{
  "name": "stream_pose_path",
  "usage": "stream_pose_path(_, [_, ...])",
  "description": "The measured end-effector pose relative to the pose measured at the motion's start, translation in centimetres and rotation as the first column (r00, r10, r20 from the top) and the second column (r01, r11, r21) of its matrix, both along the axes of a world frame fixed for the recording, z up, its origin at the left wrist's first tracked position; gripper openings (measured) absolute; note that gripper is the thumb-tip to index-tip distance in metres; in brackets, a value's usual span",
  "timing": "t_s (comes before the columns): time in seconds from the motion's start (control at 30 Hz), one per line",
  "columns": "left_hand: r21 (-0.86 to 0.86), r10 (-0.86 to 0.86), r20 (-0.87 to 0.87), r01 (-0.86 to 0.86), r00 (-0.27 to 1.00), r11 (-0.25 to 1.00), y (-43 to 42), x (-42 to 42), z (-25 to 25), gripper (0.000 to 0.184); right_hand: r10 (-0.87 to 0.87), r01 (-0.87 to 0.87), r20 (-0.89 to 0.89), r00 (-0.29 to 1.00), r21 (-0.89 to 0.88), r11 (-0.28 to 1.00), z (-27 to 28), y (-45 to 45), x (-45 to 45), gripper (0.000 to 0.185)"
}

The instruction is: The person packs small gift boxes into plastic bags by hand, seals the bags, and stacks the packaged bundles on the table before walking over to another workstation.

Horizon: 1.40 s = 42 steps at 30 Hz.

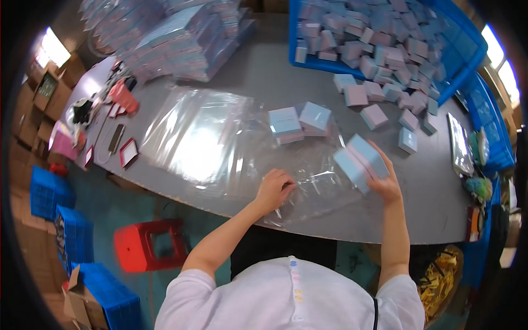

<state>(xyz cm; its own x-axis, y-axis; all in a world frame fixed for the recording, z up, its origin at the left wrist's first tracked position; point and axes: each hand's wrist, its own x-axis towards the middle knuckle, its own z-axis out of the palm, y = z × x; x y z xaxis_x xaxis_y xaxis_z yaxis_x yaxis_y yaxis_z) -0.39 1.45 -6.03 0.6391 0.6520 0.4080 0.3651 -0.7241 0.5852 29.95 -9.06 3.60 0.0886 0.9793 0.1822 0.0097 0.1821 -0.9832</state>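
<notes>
My right hand [386,180] grips a pair of small light-blue and pink boxes [358,160], pressed together and tilted above the table. My left hand [274,191] is closed, its curled fingers at the edge of a clear plastic bag [316,190] that lies flat before me. Two more blue-topped boxes, a left one [285,123] and a right one [315,117], sit side by side at the far end of that bag. To the left spreads a stack of flat clear bags [201,135], shiny under the light.
A blue crate [341,67] tipped at the back right spills many small boxes [377,116] onto the grey table [264,60]. Filled bags [181,41] are piled at the back left. A red stool [137,247] and blue bins [74,234] stand on the floor.
</notes>
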Motion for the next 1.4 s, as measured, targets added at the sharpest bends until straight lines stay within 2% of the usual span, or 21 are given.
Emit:
stream_pose_path(0.07, [-0.642, 0.032, 0.078, 0.025, 0.996, 0.766, 0.5, -0.1, 1.2, 0.012, 0.243, -0.239, -0.227, 0.943, 0.046, 0.97, -1.2, -1.8, -0.9, 0.089])
stream_pose_path(0.17, [-0.707, 0.148, 0.318, 0.13, 0.937, 0.695, 0.5, -0.4, 2.8, 0.013, 0.599, -0.571, -0.04, 0.8, 0.259, 0.779, -1.2, 0.4, -4.4, 0.089])
stream_pose_path(0.23, [-0.613, 0.196, 0.403, 0.104, 0.894, 0.784, -0.2, -0.5, 5.6, 0.012, 0.498, -0.49, 0.544, 0.675, -0.174, 0.854, 2.1, 1.4, -8.3, 0.081])
stream_pose_path(0.27, [-0.547, 0.221, 0.451, 0.072, 0.865, 0.834, -0.5, -0.4, 6.3, 0.012, 0.544, -0.553, 0.539, 0.643, -0.165, 0.817, 1.3, 2.1, -10.3, 0.081])
stream_pose_path(0.37, [-0.401, 0.204, 0.428, -0.017, 0.88, 0.916, -2.1, -0.6, 8.0, 0.016, -0.216, 0.178, 0.797, 0.563, 0.138, 0.974, -2.5, 3.7, -15.0, 0.071])
stream_pose_path(0.4, [-0.196, 0.246, 0.424, -0.176, 0.872, 0.965, -3.3, -0.3, 9.1, 0.025, -0.209, 0.151, 0.798, 0.565, 0.149, 0.977, -4.2, 5.1, -15.7, 0.071])
stream_pose_path(0.43, [0.018, 0.282, 0.421, -0.319, 0.862, 0.948, -4.2, 0.0, 9.5, 0.036, -0.145, 0.156, 0.083, 0.986, -0.148, 0.977, -6.0, 6.4, -16.4, 0.07])
stream_pose_path(0.47, [0.023, 0.291, 0.422, -0.33, 0.859, 0.944, -4.9, -0.2, 9.1, 0.036, -0.201, -0.077, -0.691, 0.695, -0.349, 0.934, -7.2, 7.1, -16.6, 0.069])
stream_pose_path(0.5, [0.048, 0.386, 0.32, -0.422, 0.865, 0.905, -5.6, -0.4, 8.5, 0.044, -0.195, -0.083, -0.691, 0.696, -0.347, 0.934, -7.1, 7.5, -16.6, 0.069])
stream_pose_path(0.53, [0.081, 0.474, 0.214, -0.499, 0.854, 0.863, -5.8, -0.7, 7.9, 0.053, -0.078, 0.03, -0.268, 0.96, -0.178, 0.984, -6.7, 8.1, -16.7, 0.07])
stream_pose_path(0.57, [0.039, 0.512, 0.305, -0.547, 0.803, 0.836, -4.9, -1.0, 5.6, 0.039, -0.057, 0.053, 0.244, 0.968, 0.023, 0.998, -6.3, 8.5, -16.7, 0.071])
stream_pose_path(0.6, [-0.007, 0.504, 0.259, -0.52, 0.824, 0.854, -4.5, -2.2, 4.5, 0.031, -0.127, -0.013, 0.695, 0.708, 0.192, 0.981, -6.0, 8.5, -16.1, 0.072])
stream_pose_path(0.67, [-0.031, 0.488, 0.334, -0.508, 0.806, 0.861, -4.2, -3.7, 5.2, 0.011, -0.276, 0.188, 0.741, 0.612, 0.202, 0.961, -6.5, 8.7, -15.5, 0.075])
stream_pose_path(0.73, [-0.039, 0.501, 0.353, -0.522, 0.79, 0.852, -4.6, -4.0, 6.3, 0.011, -0.236, 0.339, 0.655, 0.717, -0.032, 0.94, -5.3, 8.4, -15.5, 0.076])
stream_pose_path(0.9, [-0.108, 0.403, 0.43, -0.398, 0.808, 0.911, -4.4, -5.2, 4.9, 0.011, -0.163, 0.001, 0.607, 0.778, 0.257, 0.966, -6.4, 9.1, -17.3, 0.079])
stream_pose_path(1.1, [-0.132, 0.24, 0.433, -0.202, 0.869, 0.97, -5.6, -4.7, 4.1, 0.013, -0.285, 0.173, 0.56, 0.778, 0.245, 0.954, -7.2, 12.4, -21.2, 0.076])
stream_pose_path(1.17, [-0.054, 0.239, 0.448, -0.241, 0.862, 0.969, -5.0, -4.2, 3.7, 0.014, -0.436, 0.25, 0.73, 0.527, 0.358, 0.9, -7.3, 12.5, -22.1, 0.072])
stream_pose_path(1.23, [0.027, 0.309, 0.478, -0.365, 0.822, 0.93, -4.3, -4.5, 4.4, 0.015, -0.307, 0.262, 0.76, 0.573, 0.185, 0.947, -6.5, 12.5, -21.5, 0.07])
stream_pose_path(1.27, [0.032, 0.38, 0.505, -0.456, 0.775, 0.889, -3.8, -4.5, 5.1, 0.015, -0.471, 0.21, 0.738, 0.483, 0.425, 0.88, -8.3, 13.3, -20.9, 0.067])
stream_pose_path(1.33, [-0.062, 0.422, 0.474, -0.449, 0.773, 0.892, -3.4, -5.7, 4.4, 0.014, -0.363, 0.149, 0.554, 0.749, 0.393, 0.907, -7.1, 12.7, -20.9, 0.065])
stream_pose_path(1.4, [-0.168, 0.413, 0.46, -0.38, 0.786, 0.91, -3.3, -5.9, 3.4, 0.013, -0.379, 0.132, 0.567, 0.732, 0.428, 0.894, -8.7, 13.9, -20.8, 0.068])
